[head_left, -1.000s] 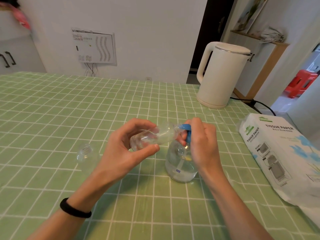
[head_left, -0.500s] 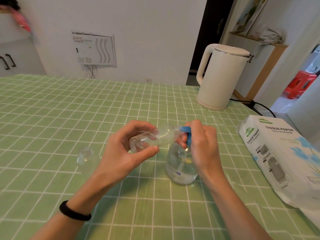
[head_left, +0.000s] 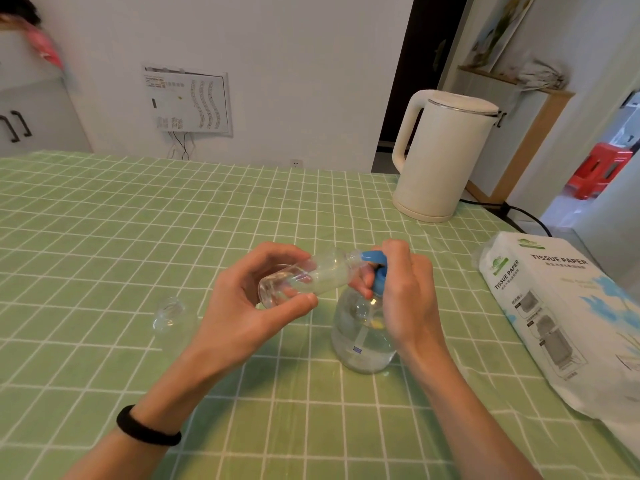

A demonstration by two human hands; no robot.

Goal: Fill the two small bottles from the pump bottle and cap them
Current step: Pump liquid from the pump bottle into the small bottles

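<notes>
My left hand (head_left: 242, 306) holds a small clear bottle (head_left: 304, 277) tilted almost on its side, its mouth pressed against the blue spout of the pump bottle (head_left: 362, 336). The pump bottle is clear and round, stands on the table and holds some clear liquid. My right hand (head_left: 407, 292) is wrapped over its blue pump head (head_left: 375, 263), fingers on top. A second small clear bottle (head_left: 171, 315) stands upright and uncapped to the left, apart from both hands. No caps are in sight.
A green checked cloth (head_left: 104, 237) covers the table. A cream electric kettle (head_left: 438, 154) stands at the back right with its black cord trailing off the edge. A white tissue paper pack (head_left: 561, 317) lies along the right edge.
The blue pump head has risen slightly under my right hand. The small bottle stays at the spout, and the view has shifted a little.
</notes>
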